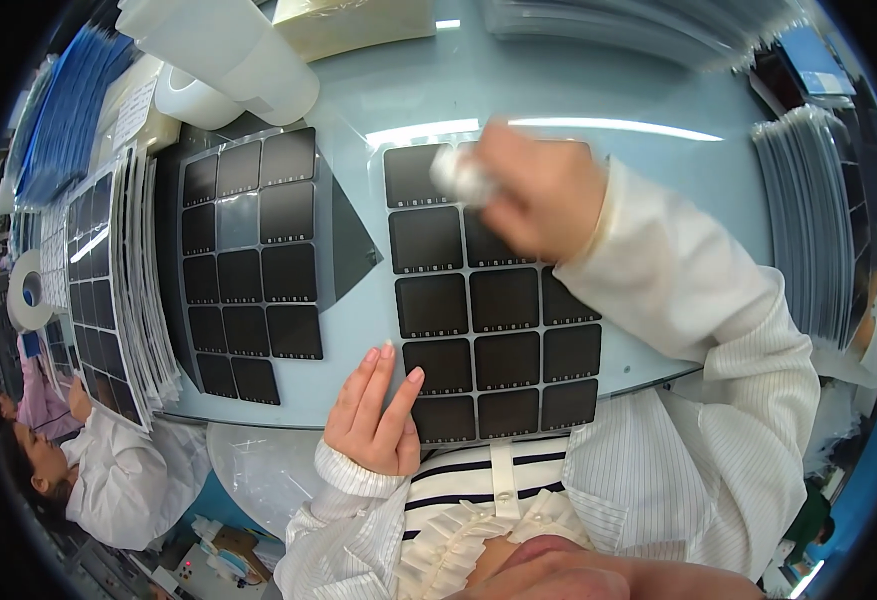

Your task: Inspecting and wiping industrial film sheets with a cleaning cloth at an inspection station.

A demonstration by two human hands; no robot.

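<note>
On the pale blue tabletop before me lies a sheet of dark rectangular panels in rows, each with small pale marks along its lower edge. My right hand, smeared by motion, is over the sheet's far part, closed on a crumpled white wipe. The wipe is at the upper left panel; whether it presses on the surface I cannot tell. My left hand rests with fingers stretched out at the sheet's left edge, near its lower corner, holding nothing. My right hand and sleeve hide some of the upper right panels.
A second sheet of dark panels, one panel paler, lies left on dark backing. Beyond it stand a translucent white container and a white roll. Stacked sheets line the right; more stand left. Co-workers sit at far left.
</note>
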